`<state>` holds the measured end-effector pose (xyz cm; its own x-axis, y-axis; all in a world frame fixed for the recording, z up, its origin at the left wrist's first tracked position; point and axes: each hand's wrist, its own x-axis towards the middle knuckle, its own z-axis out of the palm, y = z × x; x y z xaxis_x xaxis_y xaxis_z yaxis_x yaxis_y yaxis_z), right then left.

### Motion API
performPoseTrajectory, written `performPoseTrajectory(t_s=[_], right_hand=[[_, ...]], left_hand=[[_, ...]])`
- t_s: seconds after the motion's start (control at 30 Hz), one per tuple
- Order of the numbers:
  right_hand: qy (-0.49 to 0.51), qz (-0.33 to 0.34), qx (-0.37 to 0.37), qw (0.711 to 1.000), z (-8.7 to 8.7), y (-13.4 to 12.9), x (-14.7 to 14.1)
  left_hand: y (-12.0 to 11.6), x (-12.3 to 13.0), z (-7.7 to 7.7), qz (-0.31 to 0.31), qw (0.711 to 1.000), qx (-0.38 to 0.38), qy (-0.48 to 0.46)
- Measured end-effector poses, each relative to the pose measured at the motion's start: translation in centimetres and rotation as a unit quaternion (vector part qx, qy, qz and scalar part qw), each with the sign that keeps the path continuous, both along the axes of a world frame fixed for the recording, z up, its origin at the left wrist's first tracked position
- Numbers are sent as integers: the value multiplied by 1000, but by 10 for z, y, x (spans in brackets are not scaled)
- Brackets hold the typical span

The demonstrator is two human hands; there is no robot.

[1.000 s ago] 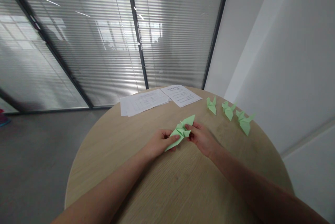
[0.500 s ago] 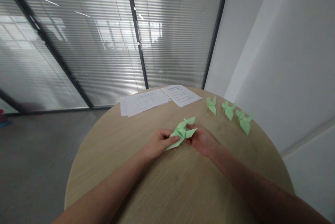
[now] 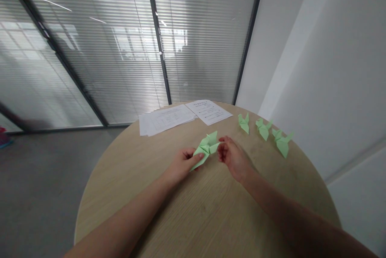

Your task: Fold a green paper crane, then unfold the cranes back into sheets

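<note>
The left hand [image 3: 181, 164] pinches the folded green paper [image 3: 206, 148] over the round wooden table [image 3: 120, 169]; the right hand [image 3: 237, 161] curls at its tip — gripping or not, I cannot tell. Wood stretches left and nearward to the curved edge. Three green paper figures [image 3: 263, 130] line the right rim, printed sheets [image 3: 170, 119] the far one, before a glass wall with blinds [image 3: 202, 60] — half a second ago, the right fingers overlapped the paper more.

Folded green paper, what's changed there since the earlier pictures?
The right hand has released its hold on the folded green paper, its fingers now beside the right tip; whether they still brush it is unclear. The paper's free end has shifted left. The left hand still pinches the near end; the three green figures and printed sheets stayed put.
</note>
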<state>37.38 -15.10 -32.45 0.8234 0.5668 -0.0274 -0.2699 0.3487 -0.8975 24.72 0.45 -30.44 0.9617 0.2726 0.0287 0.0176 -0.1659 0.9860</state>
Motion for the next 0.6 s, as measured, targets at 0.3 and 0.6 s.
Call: performPoseTrajectory(t_s=[0.3,0.6], right_hand=[[-258,2,-86,962,-5,-2,-12],[-300,-28,-145,942,-11,1,14]], left_hand=[[2,5,-7,13,1000,6,25],[15,16,-23,44,997,-17,57]])
